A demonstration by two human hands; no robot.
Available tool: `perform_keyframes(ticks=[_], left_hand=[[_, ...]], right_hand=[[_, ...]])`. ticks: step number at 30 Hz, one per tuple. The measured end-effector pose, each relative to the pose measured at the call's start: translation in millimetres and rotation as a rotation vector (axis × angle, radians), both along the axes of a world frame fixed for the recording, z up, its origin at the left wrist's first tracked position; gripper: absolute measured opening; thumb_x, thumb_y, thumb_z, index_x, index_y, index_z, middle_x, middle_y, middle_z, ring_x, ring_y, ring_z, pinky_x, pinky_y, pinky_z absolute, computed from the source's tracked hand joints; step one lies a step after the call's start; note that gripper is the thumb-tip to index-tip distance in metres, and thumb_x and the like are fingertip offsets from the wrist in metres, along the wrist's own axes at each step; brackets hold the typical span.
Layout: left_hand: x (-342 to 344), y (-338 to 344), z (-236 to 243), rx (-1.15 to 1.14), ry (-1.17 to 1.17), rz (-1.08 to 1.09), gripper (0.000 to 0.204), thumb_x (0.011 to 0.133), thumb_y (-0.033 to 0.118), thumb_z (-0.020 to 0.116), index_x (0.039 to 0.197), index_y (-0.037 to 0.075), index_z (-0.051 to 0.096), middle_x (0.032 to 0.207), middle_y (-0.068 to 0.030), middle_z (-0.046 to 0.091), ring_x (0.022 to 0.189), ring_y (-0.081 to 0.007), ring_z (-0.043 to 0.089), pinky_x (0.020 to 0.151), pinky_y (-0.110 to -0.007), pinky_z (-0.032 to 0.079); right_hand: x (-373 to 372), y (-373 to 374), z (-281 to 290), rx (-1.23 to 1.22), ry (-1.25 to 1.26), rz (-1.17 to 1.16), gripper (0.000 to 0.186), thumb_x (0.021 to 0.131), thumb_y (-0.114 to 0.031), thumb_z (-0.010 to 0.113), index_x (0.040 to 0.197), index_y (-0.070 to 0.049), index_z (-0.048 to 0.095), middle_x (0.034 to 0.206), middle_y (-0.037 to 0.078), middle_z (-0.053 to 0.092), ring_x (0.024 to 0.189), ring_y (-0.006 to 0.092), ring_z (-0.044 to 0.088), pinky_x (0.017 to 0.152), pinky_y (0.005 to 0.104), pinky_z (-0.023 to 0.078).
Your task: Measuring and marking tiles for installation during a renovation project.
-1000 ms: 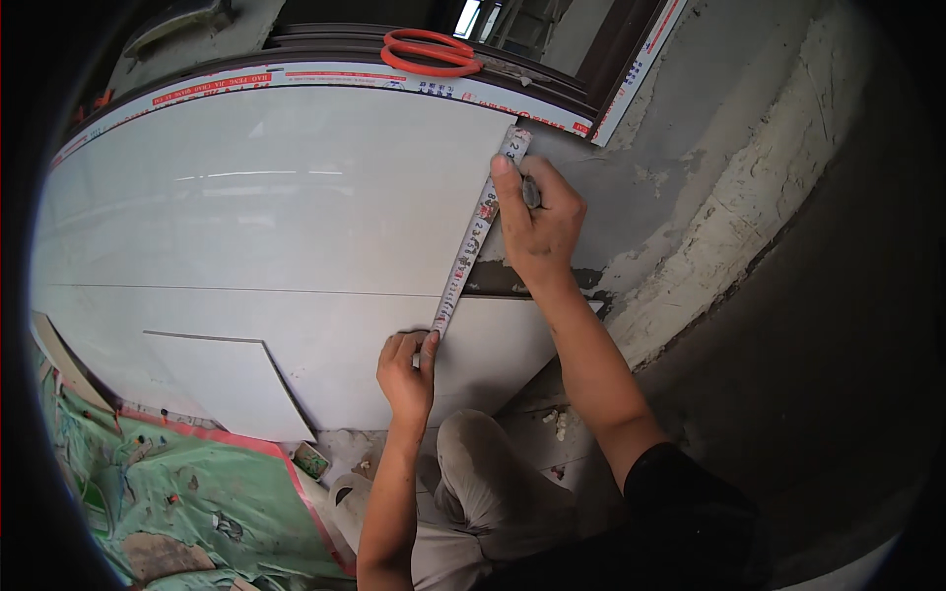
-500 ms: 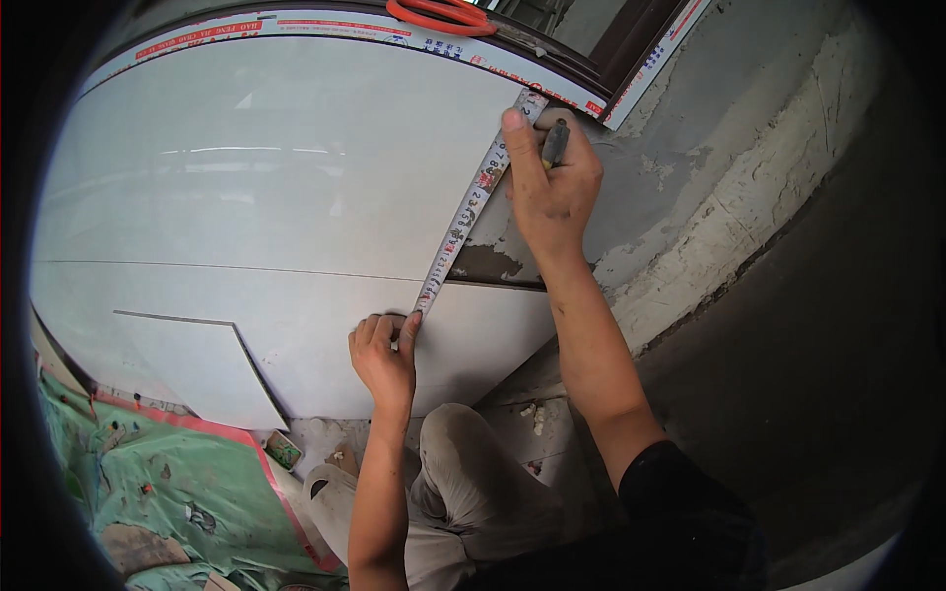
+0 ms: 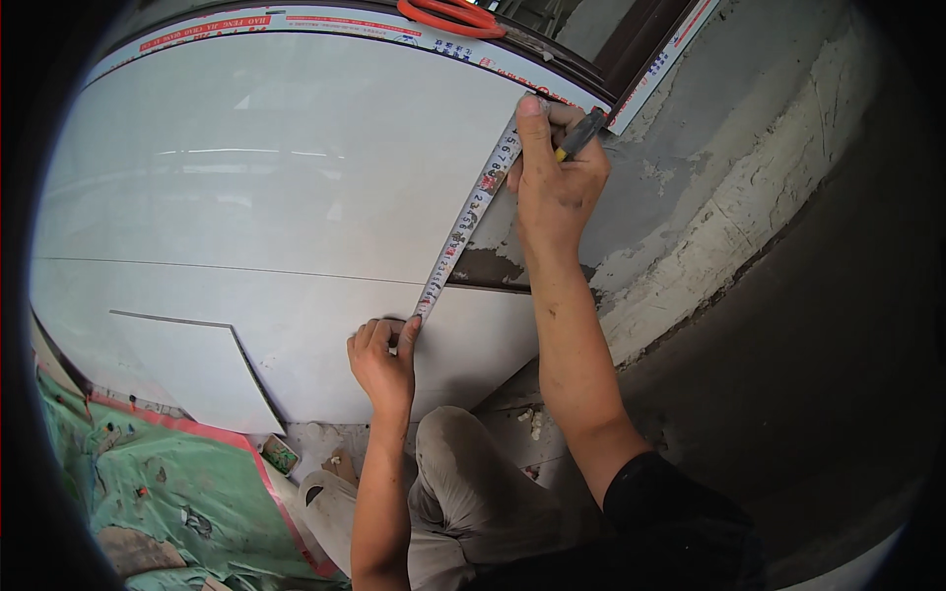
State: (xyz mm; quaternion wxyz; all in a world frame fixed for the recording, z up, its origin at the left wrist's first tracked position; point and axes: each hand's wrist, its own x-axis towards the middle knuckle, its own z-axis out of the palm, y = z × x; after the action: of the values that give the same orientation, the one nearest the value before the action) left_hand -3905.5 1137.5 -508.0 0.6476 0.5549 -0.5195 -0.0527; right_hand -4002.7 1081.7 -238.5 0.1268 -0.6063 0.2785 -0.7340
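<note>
A tape measure blade (image 3: 463,225) lies slantwise across the white tiles, with its upper end just under the window frame's edge. My left hand (image 3: 381,362) is closed on the blade's lower end, thumb against it; what lies behind the fingers is hidden. At the top, my right hand (image 3: 560,182) presses its thumb on the blade's upper end. A dark pen-like tool (image 3: 581,135) with a yellow band is held in the same right hand, pointing up and right. The large upper tile (image 3: 266,158) meets a lower tile (image 3: 345,305) along a thin seam.
Orange-handled tool loops (image 3: 451,18) rest on the window frame (image 3: 591,74) above. A cut tile piece (image 3: 197,369) leans at the lower left, near a small box (image 3: 280,455) and a green sheet (image 3: 187,492). Rough grey wall (image 3: 690,177) stands on the right.
My right hand has turned slightly and its forearm has swung left. The pen-like tool now tilts further right and shows more of its length. My left hand stays almost in place.
</note>
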Motion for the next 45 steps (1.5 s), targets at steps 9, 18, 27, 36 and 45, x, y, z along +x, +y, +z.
perform_keyframes(ticks=[9, 18, 27, 36, 45], left_hand=[[-3.2, -3.0, -0.5, 0.039, 0.098, -0.050, 0.034, 0.092, 0.027, 0.088, 0.076, 0.006, 0.065, 0.076, -0.0053, 0.064, 0.074, -0.0276, 0.059, 0.077, -0.042, 0.044], [10.1, -7.6, -4.2, -0.151, -0.115, 0.094, 0.022, 0.093, 0.021, 0.085, 0.085, 0.009, 0.069, 0.082, -0.0043, 0.066, 0.079, -0.0277, 0.061, 0.081, -0.042, 0.044], [12.7, -5.9, -7.2, -0.090, -0.111, 0.060, 0.024, 0.093, 0.021, 0.086, 0.082, 0.008, 0.068, 0.080, -0.0049, 0.065, 0.078, -0.0280, 0.060, 0.080, -0.041, 0.045], [17.1, -6.9, -5.8, -0.087, -0.129, 0.050, 0.028, 0.092, 0.020, 0.087, 0.079, 0.007, 0.066, 0.078, -0.0045, 0.064, 0.075, -0.0270, 0.059, 0.077, -0.041, 0.044], [15.1, -13.2, -8.2, -0.088, -0.078, 0.024, 0.026, 0.091, 0.020, 0.088, 0.079, 0.007, 0.069, 0.076, -0.0039, 0.065, 0.073, -0.0257, 0.058, 0.075, -0.040, 0.043]], right_hand=[[-1.0, -12.7, -5.5, -0.084, -0.045, -0.034, 0.028, 0.102, -0.022, 0.082, 0.095, 0.002, 0.070, 0.073, 0.000, 0.065, 0.057, 0.0030, 0.051, 0.049, 0.0238, 0.037], [0.6, -7.3, -7.8, -0.075, -0.061, 0.066, 0.026, 0.099, -0.021, 0.086, 0.101, 0.003, 0.074, 0.076, 0.002, 0.069, 0.056, 0.0045, 0.054, 0.048, 0.0230, 0.043], [-0.2, -7.2, -5.4, -0.048, -0.044, 0.014, 0.031, 0.095, -0.023, 0.089, 0.095, 0.004, 0.075, 0.074, 0.005, 0.072, 0.056, 0.0057, 0.058, 0.049, 0.0230, 0.046], [-5.5, -5.9, -1.1, -0.063, -0.020, 0.056, 0.033, 0.093, -0.024, 0.091, 0.091, 0.005, 0.075, 0.069, 0.004, 0.070, 0.053, 0.0069, 0.058, 0.048, 0.0221, 0.043], [-9.0, -9.2, -1.1, -0.133, -0.021, 0.087, 0.031, 0.092, -0.023, 0.091, 0.089, 0.005, 0.077, 0.067, 0.003, 0.069, 0.051, 0.0064, 0.057, 0.047, 0.0228, 0.043]])
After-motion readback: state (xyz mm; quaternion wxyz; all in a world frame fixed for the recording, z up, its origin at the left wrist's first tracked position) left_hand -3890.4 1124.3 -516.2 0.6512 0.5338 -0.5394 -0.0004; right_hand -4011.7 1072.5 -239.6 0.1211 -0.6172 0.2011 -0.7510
